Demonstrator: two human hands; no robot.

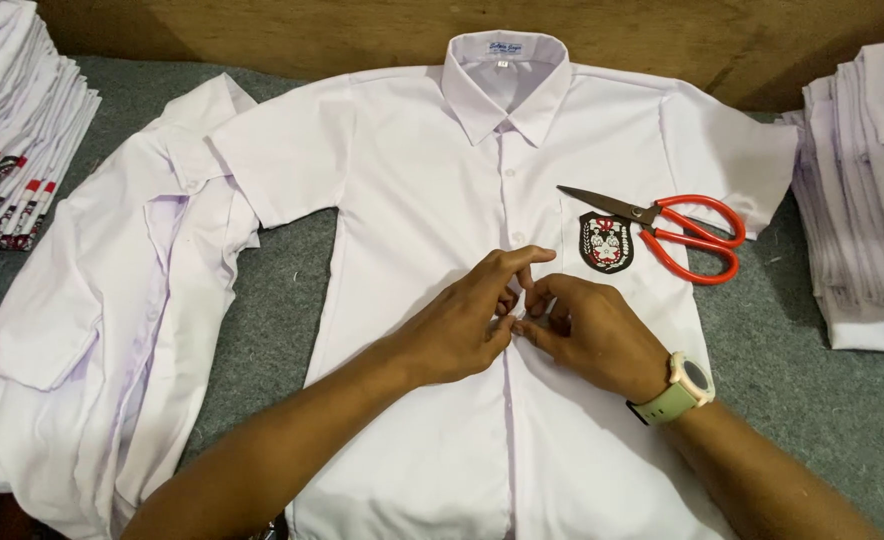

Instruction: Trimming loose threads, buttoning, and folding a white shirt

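A white short-sleeved shirt (412, 190) lies flat, front up, on a grey cloth-covered table (292, 290), collar at the far side. A dark embroidered badge (605, 242) is on its chest pocket. My left hand (467, 320) and my right hand (587, 330) meet at the shirt's button placket, fingertips pinching the fabric at a middle button. The right wrist wears a pale green watch (680, 385). Red-handled scissors (672, 228) rest on the shirt beside the badge, blades pointing left.
Another white shirt (92, 320) lies spread at the left. Stacks of folded white shirts stand at the far left (12, 120) and at the right (867, 190). A wooden wall (262, 35) runs behind the table.
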